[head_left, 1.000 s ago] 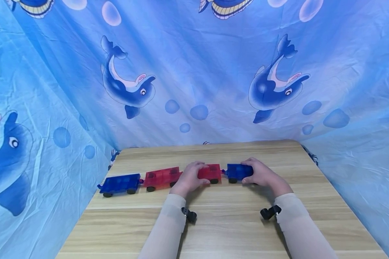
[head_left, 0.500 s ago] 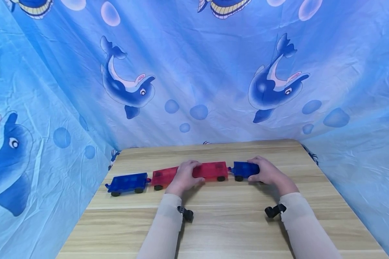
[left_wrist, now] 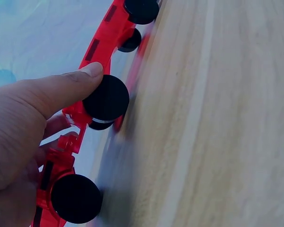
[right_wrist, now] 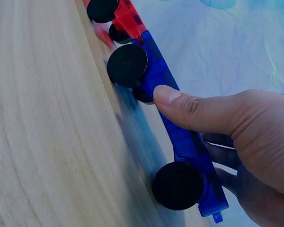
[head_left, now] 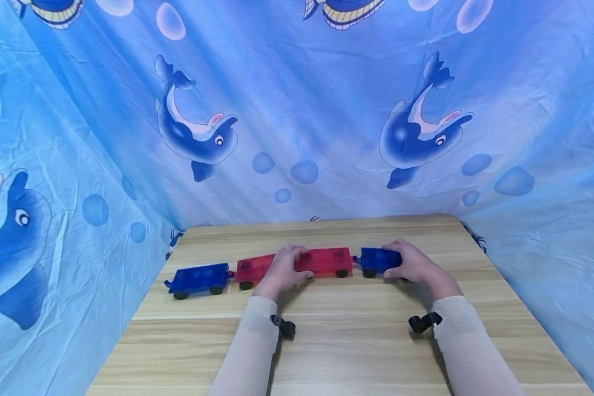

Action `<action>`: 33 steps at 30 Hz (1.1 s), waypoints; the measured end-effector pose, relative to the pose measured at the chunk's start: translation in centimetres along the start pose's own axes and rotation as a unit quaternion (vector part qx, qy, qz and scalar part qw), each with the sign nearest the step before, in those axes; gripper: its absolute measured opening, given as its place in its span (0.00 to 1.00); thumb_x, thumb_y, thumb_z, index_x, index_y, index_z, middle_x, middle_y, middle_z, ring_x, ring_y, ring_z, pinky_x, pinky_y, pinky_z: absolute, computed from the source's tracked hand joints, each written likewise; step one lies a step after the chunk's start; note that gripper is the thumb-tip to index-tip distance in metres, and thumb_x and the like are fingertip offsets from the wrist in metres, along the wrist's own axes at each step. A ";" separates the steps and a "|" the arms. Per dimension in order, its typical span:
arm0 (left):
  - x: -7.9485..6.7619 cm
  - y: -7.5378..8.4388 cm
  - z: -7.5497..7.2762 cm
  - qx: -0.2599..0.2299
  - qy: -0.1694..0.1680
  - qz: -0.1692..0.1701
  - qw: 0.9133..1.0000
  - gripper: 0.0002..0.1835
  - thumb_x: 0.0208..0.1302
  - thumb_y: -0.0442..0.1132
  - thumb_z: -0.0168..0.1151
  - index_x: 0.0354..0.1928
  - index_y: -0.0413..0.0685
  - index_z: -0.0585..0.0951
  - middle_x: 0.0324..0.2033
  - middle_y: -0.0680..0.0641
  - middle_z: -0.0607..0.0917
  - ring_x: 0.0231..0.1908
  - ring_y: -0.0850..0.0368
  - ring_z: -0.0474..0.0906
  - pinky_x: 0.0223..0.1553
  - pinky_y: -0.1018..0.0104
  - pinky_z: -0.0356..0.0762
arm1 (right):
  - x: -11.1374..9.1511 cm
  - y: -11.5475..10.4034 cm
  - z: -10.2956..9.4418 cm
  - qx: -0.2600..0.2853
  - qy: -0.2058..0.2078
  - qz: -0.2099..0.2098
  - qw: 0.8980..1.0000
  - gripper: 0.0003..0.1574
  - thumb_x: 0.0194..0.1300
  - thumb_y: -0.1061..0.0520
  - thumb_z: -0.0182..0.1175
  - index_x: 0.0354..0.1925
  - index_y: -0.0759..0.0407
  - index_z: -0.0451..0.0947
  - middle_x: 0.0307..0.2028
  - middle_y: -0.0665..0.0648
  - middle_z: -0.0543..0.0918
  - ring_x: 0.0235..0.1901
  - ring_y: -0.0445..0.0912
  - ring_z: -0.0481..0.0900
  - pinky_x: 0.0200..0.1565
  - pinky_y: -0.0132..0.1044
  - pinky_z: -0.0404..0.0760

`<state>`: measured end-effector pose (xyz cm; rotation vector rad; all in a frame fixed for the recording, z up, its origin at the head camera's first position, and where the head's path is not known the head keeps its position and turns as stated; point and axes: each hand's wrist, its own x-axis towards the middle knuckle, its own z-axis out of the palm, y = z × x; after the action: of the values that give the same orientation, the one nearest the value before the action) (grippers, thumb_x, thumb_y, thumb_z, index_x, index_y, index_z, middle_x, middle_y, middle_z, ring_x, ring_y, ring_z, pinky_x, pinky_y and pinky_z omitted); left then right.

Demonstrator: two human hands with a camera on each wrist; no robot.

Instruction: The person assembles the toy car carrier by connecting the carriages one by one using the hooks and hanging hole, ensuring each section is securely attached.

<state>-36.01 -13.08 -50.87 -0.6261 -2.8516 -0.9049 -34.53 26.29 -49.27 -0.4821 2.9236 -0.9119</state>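
Observation:
A row of toy train cars, linked end to end, stands on the table. My left hand (head_left: 287, 269) grips the right-hand red car (head_left: 326, 261) near its left end, thumb on the near side above a black wheel (left_wrist: 106, 98). Partly behind that hand is the other red car (head_left: 253, 269), joined by a coupling. At the row's left end sits a blue car (head_left: 199, 279). My right hand (head_left: 411, 263) holds the right-end blue car (head_left: 376, 260) between thumb and fingers; in the right wrist view its thumb presses the blue side (right_wrist: 180, 137).
The wooden table (head_left: 336, 341) has bare boards in front of the row and a strip behind it. A blue cloth (head_left: 297, 110) printed with dolphins hangs at the back and both sides. Each wrist wears a black camera (head_left: 283, 326).
The whole row of cars has moved to the right along the table, with both hands still holding it. My left hand has shifted slightly left, nearer the joint between the red cars.

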 end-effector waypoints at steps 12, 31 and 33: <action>-0.1 0.3 -0.3 -0.004 0.001 0.007 1.000 0.36 0.60 0.48 0.80 0.70 0.53 0.79 0.66 0.49 0.77 0.68 0.44 0.70 0.77 0.45 0.53 | 0.2 0.2 0.2 0.005 0.005 -0.001 1.000 0.51 0.59 0.51 0.80 0.74 0.64 0.70 0.65 0.67 0.74 0.64 0.66 0.73 0.64 0.69 0.71; 0.0 -0.5 -3.1 0.007 -0.022 0.011 1.000 0.37 0.67 0.57 0.73 0.75 0.59 0.74 0.73 0.51 0.71 0.73 0.46 0.63 0.70 0.44 0.69 | 0.0 -0.4 -0.6 0.004 0.034 -0.014 0.999 0.48 0.67 0.45 0.73 0.76 0.63 0.67 0.75 0.75 0.63 0.75 0.73 0.55 0.69 0.72 0.60; -0.2 -0.9 -3.7 0.014 -0.012 0.014 1.000 0.36 0.68 0.59 0.70 0.75 0.60 0.73 0.73 0.50 0.71 0.73 0.46 0.63 0.71 0.44 0.67 | -0.1 -0.4 -0.9 0.003 0.039 -0.012 0.999 0.49 0.69 0.42 0.71 0.77 0.62 0.66 0.75 0.75 0.61 0.75 0.74 0.53 0.70 0.73 0.58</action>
<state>-36.37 -15.92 -48.33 -0.6762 -2.8639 -0.8572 -34.39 26.47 -48.29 -0.4948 2.9904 -0.9637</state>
